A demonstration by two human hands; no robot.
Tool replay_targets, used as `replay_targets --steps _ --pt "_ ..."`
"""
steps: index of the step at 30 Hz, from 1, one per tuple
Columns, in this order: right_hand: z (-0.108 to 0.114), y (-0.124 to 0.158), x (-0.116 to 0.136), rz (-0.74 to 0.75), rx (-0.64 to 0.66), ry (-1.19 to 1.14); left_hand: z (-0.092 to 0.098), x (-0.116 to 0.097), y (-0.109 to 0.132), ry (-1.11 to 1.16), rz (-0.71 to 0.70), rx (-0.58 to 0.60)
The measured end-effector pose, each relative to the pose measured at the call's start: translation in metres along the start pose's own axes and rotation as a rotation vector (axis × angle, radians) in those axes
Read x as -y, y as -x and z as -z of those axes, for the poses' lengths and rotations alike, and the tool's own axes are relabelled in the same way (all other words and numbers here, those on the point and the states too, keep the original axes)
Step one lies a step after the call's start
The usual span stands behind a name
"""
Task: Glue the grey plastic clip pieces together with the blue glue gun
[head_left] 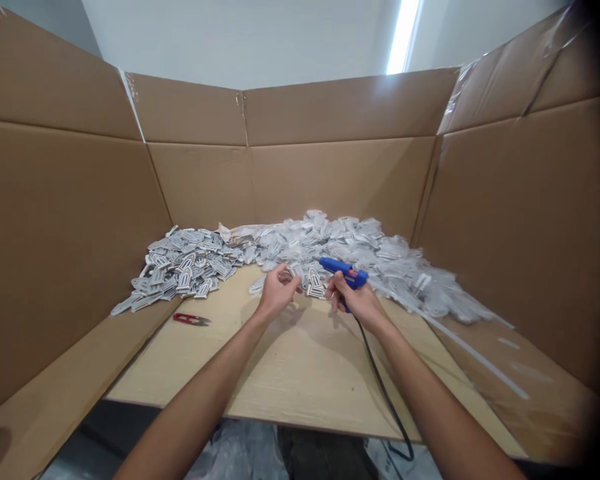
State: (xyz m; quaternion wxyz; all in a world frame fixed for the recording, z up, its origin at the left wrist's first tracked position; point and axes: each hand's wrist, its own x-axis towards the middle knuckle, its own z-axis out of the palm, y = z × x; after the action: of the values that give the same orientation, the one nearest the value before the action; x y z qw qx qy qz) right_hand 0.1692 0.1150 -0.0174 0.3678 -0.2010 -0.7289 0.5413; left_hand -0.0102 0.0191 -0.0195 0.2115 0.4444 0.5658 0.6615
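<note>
My right hand (347,297) is wrapped round the handle of a blue glue gun (341,269), whose nozzle points left. A black cord runs down from its grip past the table's front edge. My left hand (279,292) is a little to the left, fingers curled towards the thumb. Whatever lies between those fingertips is too small and blurred to make out. Between the two hands, a grey-and-white arch-shaped piece (316,285) rests on the board. Small red thread snips (191,320) lie to the left of my left hand.
A loose pile of grey-and-white arch-shaped pieces (190,263) sits at the back left. Many pieces in clear plastic bags (330,237) are heaped along the back and right. Tall cardboard walls (340,177) enclose the pale wooden board (290,373) on three sides.
</note>
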Motion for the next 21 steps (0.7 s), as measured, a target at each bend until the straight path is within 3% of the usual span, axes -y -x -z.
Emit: replay_targets --steps 10,21 --pt "-0.003 0.009 0.007 -0.045 0.149 0.194 -0.001 0.000 0.001 0.015 -0.054 0.074" --pt "-0.008 0.014 0.018 -0.088 0.148 0.212 -0.002 -0.003 0.003 0.037 -0.055 0.067"
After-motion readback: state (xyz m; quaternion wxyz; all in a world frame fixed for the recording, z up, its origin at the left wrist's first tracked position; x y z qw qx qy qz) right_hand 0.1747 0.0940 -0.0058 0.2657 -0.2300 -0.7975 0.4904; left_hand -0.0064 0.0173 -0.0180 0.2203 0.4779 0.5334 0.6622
